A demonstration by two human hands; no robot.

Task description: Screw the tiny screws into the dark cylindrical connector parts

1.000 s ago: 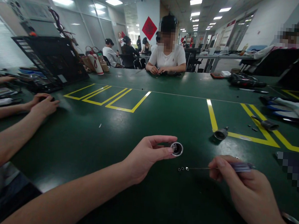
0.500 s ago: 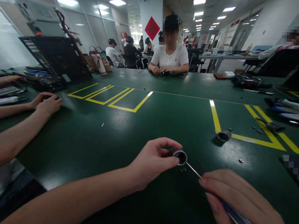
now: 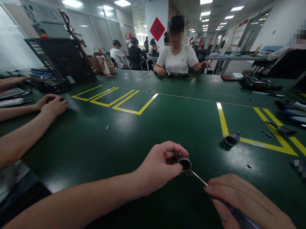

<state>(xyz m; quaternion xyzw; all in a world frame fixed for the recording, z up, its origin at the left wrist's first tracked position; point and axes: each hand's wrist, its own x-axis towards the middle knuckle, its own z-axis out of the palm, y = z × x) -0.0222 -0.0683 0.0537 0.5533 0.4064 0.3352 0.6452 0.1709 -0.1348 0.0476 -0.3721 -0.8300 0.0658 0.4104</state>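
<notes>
My left hand (image 3: 162,165) grips a small grey metal cup-shaped part (image 3: 185,162) between thumb and fingers, its round opening tilted toward me. A screwdriver (image 3: 247,222) with a dark translucent handle is held in my right hand (image 3: 256,207). Its thin shaft reaches to the rim of the cup-shaped part; whether the tip touches it or goes behind it I cannot tell. Two small nuts (image 3: 189,174) lie on the table just below the part. Another nut (image 3: 249,165) rests farther right. A second cup-shaped part (image 3: 231,139) lies on its side beyond.
Yellow tape (image 3: 267,146) marks the green table (image 3: 141,138). A third metal part (image 3: 285,131), small dark pieces and blue-handled pliers (image 3: 298,113) lie at right. A co-worker's hands (image 3: 52,105) are at left; another person (image 3: 176,57) sits opposite. A black rack (image 3: 60,62) stands back left.
My left hand has tipped the cup-shaped part slightly, its opening now lower. The screwdriver stays at its rim. The person opposite has lifted one hand out to the side.
</notes>
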